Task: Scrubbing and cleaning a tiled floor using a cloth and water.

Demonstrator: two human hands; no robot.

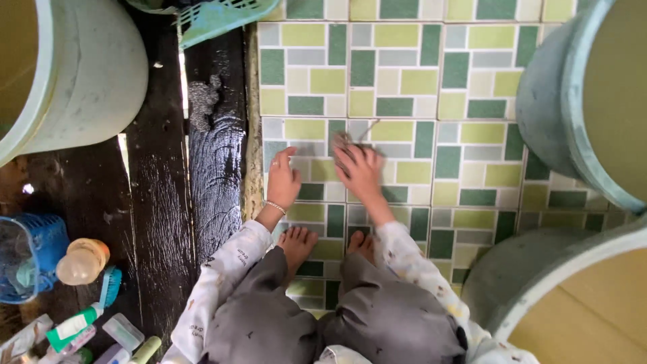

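The right hand point(360, 172) presses a small scrubbing pad point(342, 141) on the tiled floor point(465, 121), fingers closed over it; the left hand point(283, 180) rests flat, fingers spread, holding nothing. Wet tiles look slippery, so the squatting bare feet point(298, 244) might slide

We see the right hand point(360, 172) blurred, covering most of a scrubber point(342, 140) on the tiled floor point(465, 145). Picture edges cut three big tubs point(552, 101) and a blue basket point(30, 259).
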